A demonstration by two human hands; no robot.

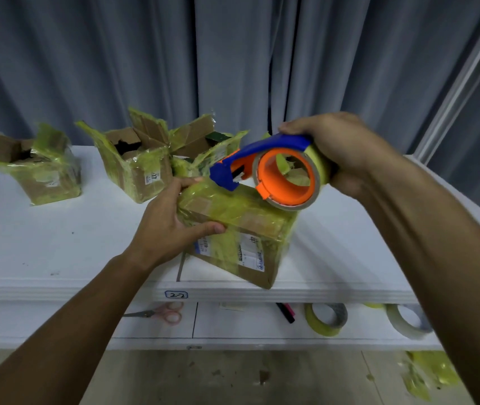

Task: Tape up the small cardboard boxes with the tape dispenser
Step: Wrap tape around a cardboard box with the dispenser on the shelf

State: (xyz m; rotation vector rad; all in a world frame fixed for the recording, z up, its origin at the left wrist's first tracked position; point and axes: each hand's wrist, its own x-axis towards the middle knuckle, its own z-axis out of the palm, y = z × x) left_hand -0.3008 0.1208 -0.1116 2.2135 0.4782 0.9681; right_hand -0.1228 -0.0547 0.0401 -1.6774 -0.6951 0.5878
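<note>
A small cardboard box, closed and wrapped in yellowish tape, sits tilted near the white table's front edge. My left hand grips its left end, fingers over the far side and thumb on the front face. My right hand holds a blue and orange tape dispenser with a yellowish roll. The dispenser's blue nose touches the box's top near its far edge.
Three open, tape-covered boxes stand at the back: one at the left, one in the middle, one behind the dispenser. On the shelf below lie pink scissors, a marker and two tape rolls. Tape scraps litter the floor at right.
</note>
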